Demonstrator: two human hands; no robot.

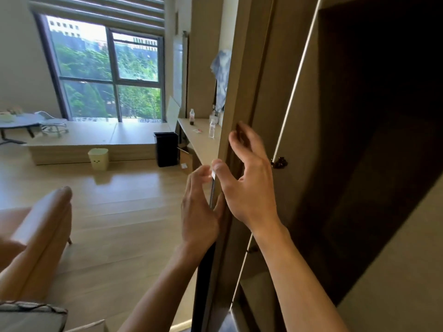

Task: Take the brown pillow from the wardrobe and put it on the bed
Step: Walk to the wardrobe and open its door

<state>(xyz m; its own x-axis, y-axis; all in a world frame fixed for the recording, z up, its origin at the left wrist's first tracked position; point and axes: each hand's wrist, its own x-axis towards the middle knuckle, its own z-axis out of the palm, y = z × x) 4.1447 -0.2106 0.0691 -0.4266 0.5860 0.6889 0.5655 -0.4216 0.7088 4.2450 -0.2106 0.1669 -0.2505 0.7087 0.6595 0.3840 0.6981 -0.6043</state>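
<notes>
Both hands were up at the edge of the wardrobe door (239,92). Left hand (200,207) lay on the outer side of that edge, fingers loosely curled and its thumb against the door's thin edge. Right hand (249,185) was on the inner side, fingers spread and half bent, thumb near the same edge; neither hand had closed around anything. Beside them the wardrobe interior (374,140) stood open and very dark, and the brown pillow could not be made out inside it. At lower left sat a tan leather chair (40,226) on the pale wood floor (124,192). Farther off, a yellow bin (98,158) and a black bin (166,149) stood against a low wooden platform (96,135). Two bottles stood on a desk (201,140) by the wall, and beyond them a large window (107,73) showed green trees.
</notes>
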